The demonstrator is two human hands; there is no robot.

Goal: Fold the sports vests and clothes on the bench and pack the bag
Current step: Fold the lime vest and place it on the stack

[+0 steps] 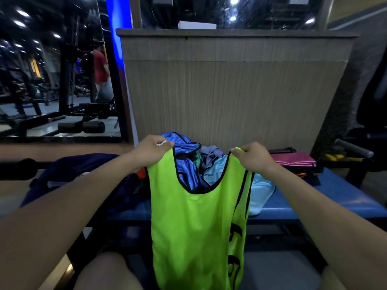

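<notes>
The person holds a bright green vest [192,227] up in front of the body, over the near edge of the blue table [314,201]. The left hand [151,152] pinches the left shoulder strap of the vest with curled fingers, and the right hand [254,156] pinches the right shoulder strap in the same way. Both hands are at about the same height, well apart, so the vest hangs flat between them and its black-edged neck opening is spread wide. The lower part of the vest hangs down between the person's knees, below the table top. A black print shows on the right side of the vest.

Behind the vest, on the table, lies a loose pile of clothes [194,162]: a blue vest, a grey piece and a light blue piece. It is just beyond the hands and seen partly through the neck opening. A dark blue bag [79,176] lies on the left of the pile, under the left forearm. A folded pink cloth [293,160] rests on the table to the right, beyond the right hand.
</notes>
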